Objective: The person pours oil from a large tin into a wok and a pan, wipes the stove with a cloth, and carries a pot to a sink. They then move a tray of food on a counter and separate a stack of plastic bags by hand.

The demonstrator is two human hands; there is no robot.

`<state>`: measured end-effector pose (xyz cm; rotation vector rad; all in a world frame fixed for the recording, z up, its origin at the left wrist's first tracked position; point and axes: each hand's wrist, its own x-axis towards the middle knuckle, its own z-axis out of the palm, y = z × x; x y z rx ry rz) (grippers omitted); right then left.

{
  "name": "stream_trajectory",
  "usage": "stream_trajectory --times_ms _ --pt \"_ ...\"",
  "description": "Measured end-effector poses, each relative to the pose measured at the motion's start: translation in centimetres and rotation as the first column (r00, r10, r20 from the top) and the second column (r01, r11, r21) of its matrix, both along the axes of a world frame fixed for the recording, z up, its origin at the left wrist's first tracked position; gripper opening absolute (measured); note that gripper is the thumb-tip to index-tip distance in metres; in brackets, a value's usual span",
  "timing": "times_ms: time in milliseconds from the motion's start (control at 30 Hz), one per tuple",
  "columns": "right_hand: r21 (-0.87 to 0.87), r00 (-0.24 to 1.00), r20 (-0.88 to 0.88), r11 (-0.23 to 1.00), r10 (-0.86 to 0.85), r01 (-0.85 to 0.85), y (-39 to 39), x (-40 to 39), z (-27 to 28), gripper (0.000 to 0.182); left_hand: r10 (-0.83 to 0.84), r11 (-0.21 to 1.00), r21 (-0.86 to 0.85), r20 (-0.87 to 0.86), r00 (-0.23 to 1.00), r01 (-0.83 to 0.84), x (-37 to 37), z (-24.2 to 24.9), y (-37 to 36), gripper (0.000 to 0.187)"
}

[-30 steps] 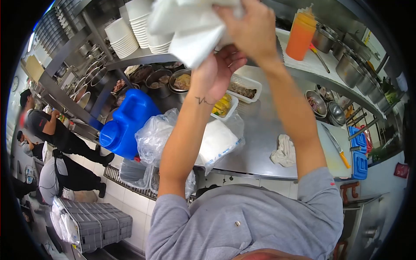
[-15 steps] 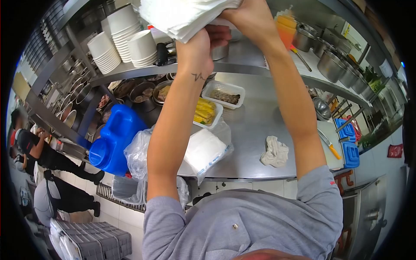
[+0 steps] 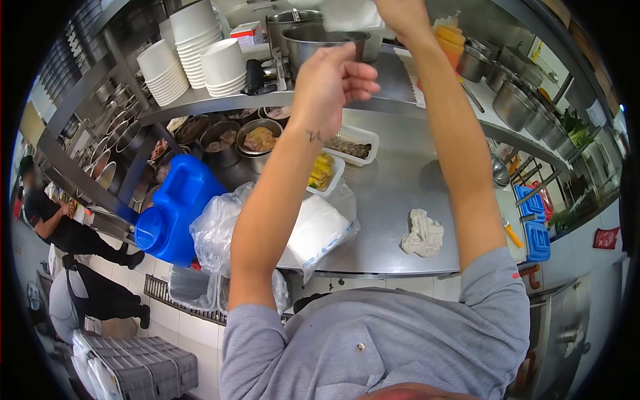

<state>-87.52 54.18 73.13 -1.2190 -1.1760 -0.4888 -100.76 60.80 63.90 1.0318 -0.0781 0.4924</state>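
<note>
My left hand [image 3: 333, 85] is raised in front of the shelf, fingers loosely curled and apart, holding nothing. Behind it stands a steel bowl [image 3: 303, 41]. At the top edge of the view, my right hand [image 3: 404, 19] reaches up beside a stack of white paper napkins [image 3: 353, 15]. Its fingertips are cut off, but the stack appears to be in its grasp. Below my forearms, a plastic-wrapped white packet [image 3: 317, 230] lies on the steel table near a tray of yellow food [image 3: 322, 171] and a white basket of dark food [image 3: 357, 147].
A blue jug [image 3: 177, 213] and clear plastic bag [image 3: 217, 227] are at the table's left. A crumpled cloth [image 3: 423, 233] lies at centre right, a yellow-handled knife [image 3: 512, 233] beyond. White tubs [image 3: 223, 63] line the shelf. Two people [image 3: 57, 213] stand far left.
My left hand has come off the napkin stack and moved slightly right and down. The stack has moved up and right with my right hand, now mostly out of view.
</note>
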Motion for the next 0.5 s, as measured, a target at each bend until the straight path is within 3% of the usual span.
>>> stream_trajectory --times_ms 33,67,133,167,200,233,267,300,367,400,467,500 --pt "0.108 0.843 0.402 0.933 -0.358 0.345 0.2 0.0 0.3 0.029 0.014 0.999 0.041 -0.008 1.0 -0.014 -0.6 -0.7 -0.2 0.023" --pt "0.104 0.845 0.401 0.934 -0.355 0.343 0.5 0.0 0.4 0.029 0.027 0.996 0.081 -0.016 1.0 -0.026 -1.1 -1.5 -0.3 0.022" --pt "-0.049 0.681 0.546 0.793 -0.488 0.608 1.3 -1.2 0.4 0.034 0.041 0.996 0.08 -0.022 0.999 -0.039 -2.0 -3.2 -0.2 0.02" --pt "-0.254 0.691 0.637 0.754 -0.341 0.606 1.4 -1.7 0.8 0.031 0.105 0.99 0.103 -0.039 0.994 -0.101 -2.5 -3.9 -0.1 0.02" --pt "-0.258 0.693 0.634 0.752 -0.342 0.607 2.1 -1.0 0.7 0.031 0.168 0.979 0.129 -0.052 0.984 -0.161 -2.9 -4.7 0.1 0.02" --pt "-0.449 0.694 0.71 0.682 -0.12 0.577 3.1 0.2 0.8 0.03 0.223 0.965 0.154 -0.059 0.973 -0.211 -3.2 -5.4 0.4 0.019" --pt "-0.615 0.684 0.721 0.56 0.113 0.555 3.9 1.5 0.9 0.029 0.217 0.967 0.153 -0.061 0.974 -0.206 -3.4 -5.8 0.7 0.019" --pt "-0.62 0.689 0.716 0.553 0.11 0.556 4.3 1.5 1.1 0.029 0.27 0.949 0.179 -0.041 0.962 -0.259 -3.6 -6.4 0.8 0.019" --pt "-0.767 0.769 0.629 0.254 0.116 0.589 5.1 0.9 2.2 0.031 0.337 0.922 0.201 0.004 0.941 -0.331 -4.2 -7.7 0.7 0.018" --pt "-0.77 0.772 0.625 0.249 0.113 0.587 5.4 0.9 2.3 0.031 0.331 0.924 0.2 -0.001 0.944 -0.324 -4.9 -8.2 0.6 0.018" --pt "-0.866 0.866 0.496 0.105 0.063 0.489 6.2 1.3 2.1 0.043 0.375 0.872 0.329 0.03 0.926 -0.364 -6.9 -9.5 0.4 0.018" --pt "-0.946 0.947 0.319 0.04 -0.03 0.32 7.4 3.0 1.2 0.051 0.408 0.848 0.364 0.014 0.913 -0.385 -8.1 -10.6 0.4 0.017"
